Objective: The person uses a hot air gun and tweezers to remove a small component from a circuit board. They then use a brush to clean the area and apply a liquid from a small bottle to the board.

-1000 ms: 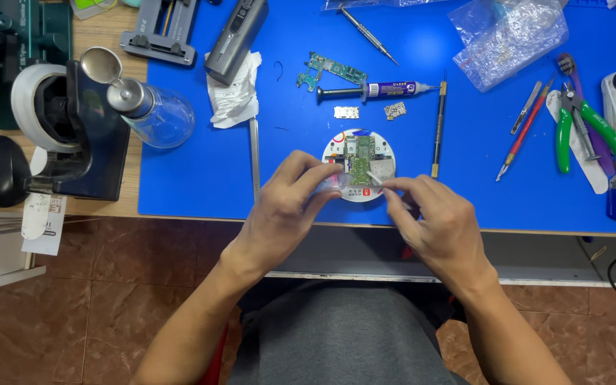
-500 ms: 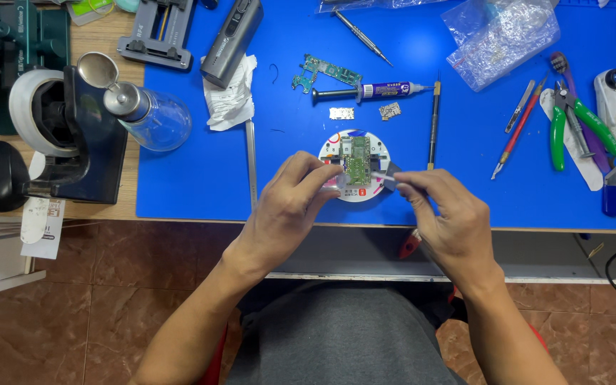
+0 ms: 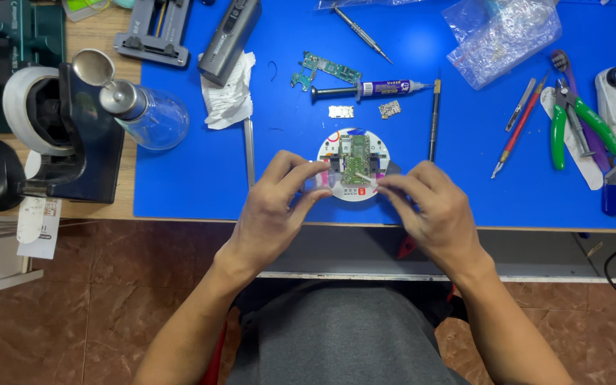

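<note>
Both hands meet over a round white holder that lies on the blue rubber work mat, with a small green circuit board clamped upright in its middle. The left hand has its fingers curled inward, thumb and forefinger drawn close together at the holder's left edge, pinching something small and pale there; what exactly it grips is too small to tell. The right hand is likewise nearly closed, its thumb and forefinger pinched on a thin white stick whose tip reaches the lower edge of the board.

Just beyond the fingertips of both hands lie two small metal shield plates, a grey syringe with a dark plunger and a second green circuit board. Beyond the right hand stands a slim black-handled tool lying lengthwise, and well off to that hand's outer side are red-handled tweezers, green-handled cutters and a crumpled clear plastic bag. To the outer side of the left hand sit a clear glass bottle with a metal pump top, a crumpled white tissue and a black microscope stand.
</note>
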